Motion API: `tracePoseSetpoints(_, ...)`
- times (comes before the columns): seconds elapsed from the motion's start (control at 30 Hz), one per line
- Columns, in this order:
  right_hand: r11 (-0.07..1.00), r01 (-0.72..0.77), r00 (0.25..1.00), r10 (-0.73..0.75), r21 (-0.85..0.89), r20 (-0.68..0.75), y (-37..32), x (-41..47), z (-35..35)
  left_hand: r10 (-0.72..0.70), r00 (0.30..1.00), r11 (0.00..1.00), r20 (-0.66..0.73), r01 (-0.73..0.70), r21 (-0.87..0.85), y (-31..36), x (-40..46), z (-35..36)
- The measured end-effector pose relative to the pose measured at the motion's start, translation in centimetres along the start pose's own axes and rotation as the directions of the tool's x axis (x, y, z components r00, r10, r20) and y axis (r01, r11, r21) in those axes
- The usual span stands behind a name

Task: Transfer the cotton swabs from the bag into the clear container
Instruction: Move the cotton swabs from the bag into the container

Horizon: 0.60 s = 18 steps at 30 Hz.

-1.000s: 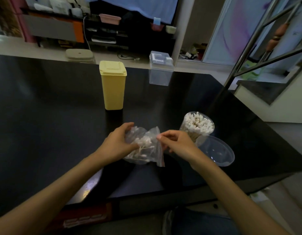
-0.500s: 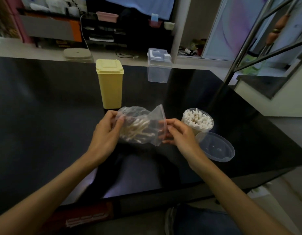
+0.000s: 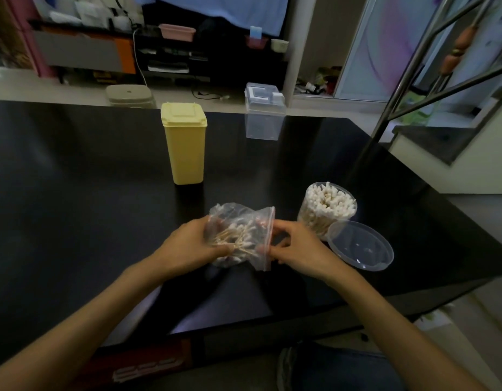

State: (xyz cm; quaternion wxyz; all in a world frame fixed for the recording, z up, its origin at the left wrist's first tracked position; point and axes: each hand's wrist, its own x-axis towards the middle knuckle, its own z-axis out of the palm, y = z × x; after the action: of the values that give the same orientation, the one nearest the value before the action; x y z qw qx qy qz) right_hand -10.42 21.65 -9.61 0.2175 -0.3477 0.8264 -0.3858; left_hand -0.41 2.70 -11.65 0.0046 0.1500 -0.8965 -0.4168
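Observation:
A clear zip bag (image 3: 240,235) holding a bundle of cotton swabs (image 3: 238,238) with wooden sticks lies between my hands, low over the black table (image 3: 74,193). My left hand (image 3: 187,246) grips the bag's closed left end. My right hand (image 3: 297,249) pinches the bag's red-striped zip edge on the right. Just right of the bag stands a clear round container (image 3: 327,210), packed with upright swabs. Its clear lid (image 3: 359,245) rests against the container's near right side.
A tall yellow lidded bin (image 3: 184,143) stands behind the bag at the middle of the table. A clear box with a flip lid (image 3: 263,114) sits at the far edge. The table's right edge falls off toward a metal stair rail (image 3: 407,77).
The bag was lifted up toward the yellow bin half a second ago and has come back down closer to me. Both hands kept hold of it and the swabs shifted inside.

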Motion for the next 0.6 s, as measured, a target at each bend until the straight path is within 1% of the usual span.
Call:
tracePoseSetpoints(0.07, 1.000, -0.029, 0.999, 0.030, -0.007, 0.038, 0.0, 0.2, 0.1, 0.032, 0.999, 0.992, -0.015, -0.030, 0.120, 0.0, 0.1, 0.1)
tracePoseSetpoints(0.13, 0.998, -0.059, 0.995, 0.060, -0.008, 0.080, 0.1, 0.3, 0.1, 0.053, 0.999, 0.993, -0.012, -0.051, 0.110, -0.2, 0.2, 0.2)
tracePoseSetpoints(0.23, 0.996, -0.084, 0.990, 0.079, 0.032, 0.117, 0.1, 0.2, 0.1, 0.086, 0.996, 0.996, 0.035, -0.085, -0.030, -0.3, 0.3, 0.1)
tracePoseSetpoints(0.33, 0.997, -0.073, 0.996, 0.072, 0.029, 0.046, 0.2, 0.2, 0.1, 0.119, 0.991, 0.972, 0.053, -0.105, -0.211, 0.0, 0.3, 0.1)
tracePoseSetpoints(0.4, 0.995, -0.056, 0.998, 0.058, 0.084, -0.020, 0.1, 0.2, -0.1, 0.130, 0.991, 0.945, 0.038, -0.112, -0.307, 0.3, 0.3, 0.1)
tracePoseSetpoints(0.47, 0.982, -0.042, 0.996, 0.055, 0.187, -0.067, -0.3, 0.0, -0.4, 0.123, 0.992, 0.918, 0.004, -0.112, -0.381, 0.8, 0.3, 0.3)
tracePoseSetpoints(0.53, 0.971, -0.043, 0.994, 0.064, 0.237, -0.084, -0.5, -0.1, -0.7, 0.098, 0.995, 0.893, -0.016, -0.096, -0.440, 1.2, 0.3, 0.4)
tracePoseSetpoints(0.6, 0.970, -0.047, 0.995, 0.066, 0.237, -0.072, -0.6, -0.1, -0.6, 0.094, 0.995, 0.879, -0.028, -0.096, -0.467, 1.4, 0.3, 0.4)
